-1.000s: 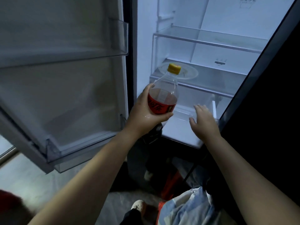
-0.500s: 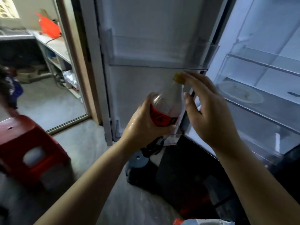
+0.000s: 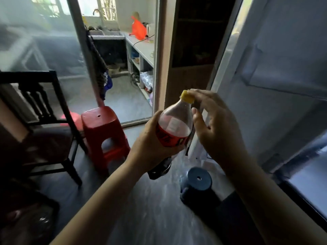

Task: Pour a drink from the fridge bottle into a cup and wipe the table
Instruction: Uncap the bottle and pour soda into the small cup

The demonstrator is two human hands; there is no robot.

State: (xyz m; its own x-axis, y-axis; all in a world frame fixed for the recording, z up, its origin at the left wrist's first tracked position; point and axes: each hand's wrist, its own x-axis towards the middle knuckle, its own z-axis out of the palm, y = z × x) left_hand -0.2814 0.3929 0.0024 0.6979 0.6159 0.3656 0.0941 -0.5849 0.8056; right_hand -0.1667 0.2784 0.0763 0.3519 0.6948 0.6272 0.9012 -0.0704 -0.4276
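A clear plastic bottle point(image 3: 174, 123) with a red label, a yellow cap point(image 3: 186, 96) and dark drink in its lower part is held tilted in mid-air at the centre of the view. My left hand point(image 3: 150, 144) is wrapped around its labelled middle from the left. My right hand point(image 3: 214, 124) is at the bottle's right, with thumb and fingertips pinching the yellow cap. No cup or table top shows.
The open fridge door point(image 3: 276, 68) stands at the right. A red plastic stool point(image 3: 104, 131) and a dark wooden chair point(image 3: 44, 110) are at the left, and a blue stool point(image 3: 199, 181) is on the floor below my hands. A doorway leads to a counter point(image 3: 143, 45) beyond.
My view has swung left, away from the fridge interior toward the room. The bottle came out of the fridge in my left hand, and my right hand rose from the shelf to grip the cap.
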